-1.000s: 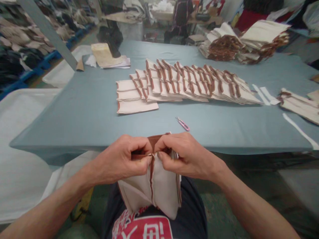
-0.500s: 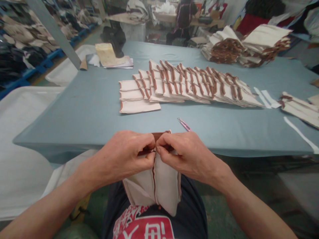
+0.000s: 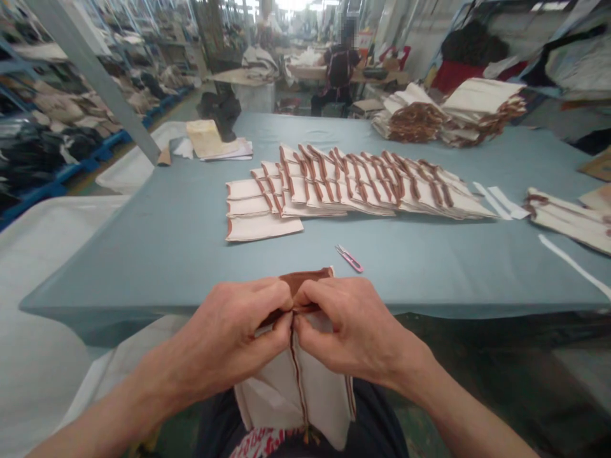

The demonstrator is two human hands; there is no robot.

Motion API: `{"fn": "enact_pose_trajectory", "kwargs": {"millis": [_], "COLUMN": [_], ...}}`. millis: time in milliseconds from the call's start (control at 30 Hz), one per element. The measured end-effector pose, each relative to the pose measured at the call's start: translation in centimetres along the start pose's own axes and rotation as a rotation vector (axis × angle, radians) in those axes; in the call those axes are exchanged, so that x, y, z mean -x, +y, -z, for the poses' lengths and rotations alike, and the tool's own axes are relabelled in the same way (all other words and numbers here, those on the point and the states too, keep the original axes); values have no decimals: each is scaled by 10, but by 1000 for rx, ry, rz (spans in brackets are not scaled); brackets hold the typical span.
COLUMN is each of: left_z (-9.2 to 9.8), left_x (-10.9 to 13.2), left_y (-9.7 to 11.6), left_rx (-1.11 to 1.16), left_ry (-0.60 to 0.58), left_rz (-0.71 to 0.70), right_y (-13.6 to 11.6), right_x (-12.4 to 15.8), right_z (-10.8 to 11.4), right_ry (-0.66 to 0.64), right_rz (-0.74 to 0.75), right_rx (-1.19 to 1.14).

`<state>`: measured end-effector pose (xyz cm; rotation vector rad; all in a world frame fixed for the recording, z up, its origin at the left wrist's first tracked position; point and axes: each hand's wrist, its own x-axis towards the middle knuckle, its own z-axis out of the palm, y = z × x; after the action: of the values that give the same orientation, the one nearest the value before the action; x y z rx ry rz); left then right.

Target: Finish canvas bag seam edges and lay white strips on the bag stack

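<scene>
Item: your left hand (image 3: 248, 327), thumb and forefinger pinched together on the top edge of a cream fabric piece (image 3: 327, 397), just left of its middle seam (image 3: 296, 369)

Item: your right hand (image 3: 341, 321), pinching the same edge just right of that seam; the fingertips of your two hands nearly meet, the knuckles facing up

Item: the cream fabric piece itself, hanging below your hands, in front of the table's near edge and over your dark clothing (image 3: 384, 423); brown lining (image 3: 305, 278) shows above your fingers, and loose thread ends (image 3: 312, 436) show at the foot of the seam

Item: one blue-grey table (image 3: 157, 267), before you

Item: one pair of pink-handled snips (image 3: 351, 259), lying on the table beyond your right hand, blades pointing away to the left

Item: a row of overlapping cream pieces (image 3: 363, 181) with brown edging, laid flat across the middle of the table

Item: two thick stacks (image 3: 413, 117) (image 3: 482, 102) of cream and brown fabric, side by side at the far right

Item: white strips (image 3: 508, 203) right of the row, and a longer white strip (image 3: 575, 266) nearer you

Item: a pale yellow block (image 3: 204, 138) on papers (image 3: 233, 151), far left

Item: one seated person (image 3: 340, 70) in the background, beyond your table
</scene>
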<state>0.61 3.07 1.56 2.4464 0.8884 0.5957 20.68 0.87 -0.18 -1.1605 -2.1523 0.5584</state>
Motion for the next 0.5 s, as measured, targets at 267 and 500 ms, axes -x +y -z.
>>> {"fn": "enact_pose_trajectory", "kwargs": {"millis": [267,500], "left_z": [4,5], "left_x": [0,-3], "left_y": [-3,-7], "left_rx": [-19,66], "left_ry": [78,10], "left_rz": [-182,-84], "right_y": [-1,8], "right_x": [-11,-6], "right_z": [14,19], "right_ry": [-98,-281], "right_rz": [-177,-409], "right_rx": [-351,-765]}}
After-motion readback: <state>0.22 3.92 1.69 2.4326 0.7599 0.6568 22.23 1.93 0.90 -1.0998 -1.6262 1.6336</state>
